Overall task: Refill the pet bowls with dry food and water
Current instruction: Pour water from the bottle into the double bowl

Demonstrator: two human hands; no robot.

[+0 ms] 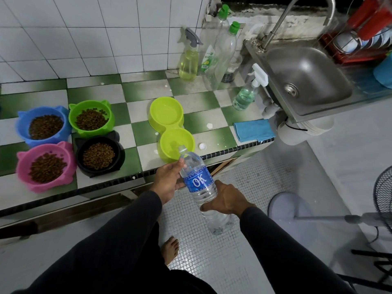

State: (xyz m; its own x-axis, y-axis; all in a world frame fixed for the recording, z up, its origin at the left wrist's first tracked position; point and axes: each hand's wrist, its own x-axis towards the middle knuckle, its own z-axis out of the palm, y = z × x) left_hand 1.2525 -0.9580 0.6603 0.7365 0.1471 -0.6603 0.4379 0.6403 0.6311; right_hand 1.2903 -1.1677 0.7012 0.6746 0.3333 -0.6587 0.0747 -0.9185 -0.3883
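Both hands, left (167,179) and right (224,200), grasp the clear blue-labelled plastic water bottle (198,183); tip gently toward twelve o'clock, mouth over the lime-green double bowl (171,128), avoiding spills.

1. A stainless steel sink (305,77) sits at two o'clock, its curved faucet (282,22) rising at the back rim.
2. A yellow-liquid spray bottle (189,60) and two green-capped clear bottles (222,54) stand against the tiled wall at twelve o'clock.
3. A small clear spray bottle (246,95) stands just beside the sink.
4. A folded blue cloth (253,130) lies at the counter edge.
5. A standing fan (381,200) is at four o'clock.
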